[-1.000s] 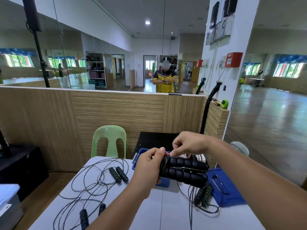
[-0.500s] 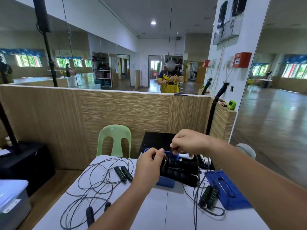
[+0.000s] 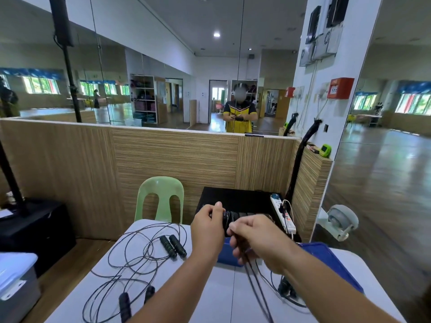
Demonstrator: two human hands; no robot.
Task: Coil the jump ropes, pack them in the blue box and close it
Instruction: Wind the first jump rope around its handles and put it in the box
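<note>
on the white table (image 3: 217, 299) the loose jump ropes (image 3: 140, 257) sprawl tangled at lower left, so pulling one could drag another off the edge. the blue box (image 3: 227, 255) sits at centre, mostly hidden behind the hands, its lid (image 3: 326, 259) off to the right. the left hand (image 3: 207, 231) clenches the black handles (image 3: 229, 217); the right hand (image 3: 258, 241) pinches the cord (image 3: 256, 285) — slack there could let the wraps spring loose.
</note>
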